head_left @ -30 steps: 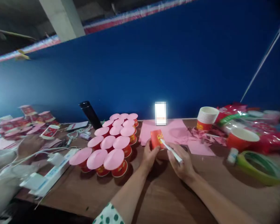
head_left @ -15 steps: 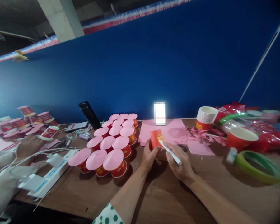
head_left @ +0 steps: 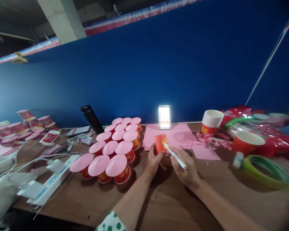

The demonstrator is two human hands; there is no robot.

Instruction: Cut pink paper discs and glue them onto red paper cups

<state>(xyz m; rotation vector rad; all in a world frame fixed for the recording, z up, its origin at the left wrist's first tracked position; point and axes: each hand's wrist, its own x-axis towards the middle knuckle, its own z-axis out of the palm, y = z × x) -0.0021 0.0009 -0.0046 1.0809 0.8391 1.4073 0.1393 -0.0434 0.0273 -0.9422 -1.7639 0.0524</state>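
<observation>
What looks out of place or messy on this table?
Mainly the pink paper scraps strewn beside the stacked cups: they look untidy next to the flat pink sheets. Also, the bright rectangle by the blue wall is pixelated, so unidentifiable.

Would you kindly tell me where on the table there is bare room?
Bare tabletop shows between the right forearm and green tape roll, and between that forearm and the left forearm. A smaller patch lies between the power strip and pink-topped cups. Behind the held red cup and rightward it is crowded: pink paper, stacked cups, red packaging.
</observation>
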